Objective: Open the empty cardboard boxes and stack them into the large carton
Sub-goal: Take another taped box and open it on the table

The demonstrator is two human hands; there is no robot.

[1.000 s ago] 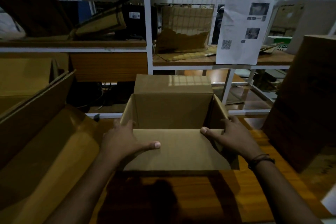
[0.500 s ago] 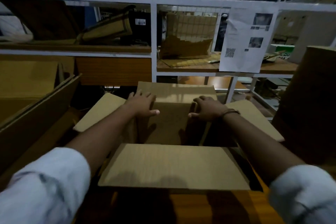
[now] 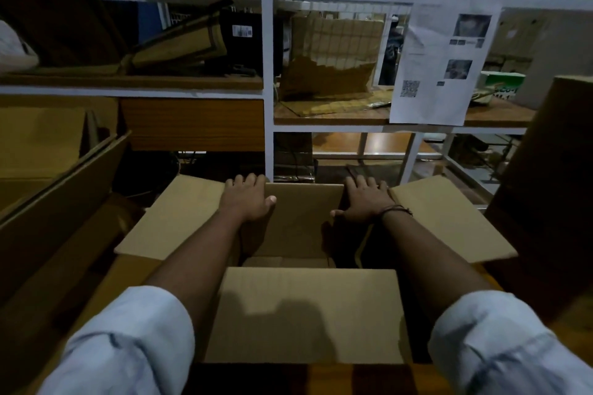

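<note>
- Half a second ago both hands lay close together on the far flap of the open brown cardboard box (image 3: pixel 301 228). Now that flap is pushed back out of sight behind the box.
- The left hand (image 3: pixel 248 200) and the right hand (image 3: pixel 365 202) have moved apart, one to each far corner.
- The left side flap (image 3: pixel 173 218) and the right side flap (image 3: pixel 449 218) lie wider and flatter than before.
- The box sits on the dark wooden tabletop (image 3: pixel 362 378), right in front of the person. Its near flap (image 3: pixel 305 314) is folded out toward them.
- The left fingers (image 3: pixel 244 181) lie straight and close together over the far edge of the box. The thumb points in along the far wall.
- The right fingers (image 3: pixel 362 183) lie the same way, pressing on the far edge. Their tips go over the edge and are hidden.
- The big brown carton (image 3: pixel 64 189) stands open just left of the box.
</note>
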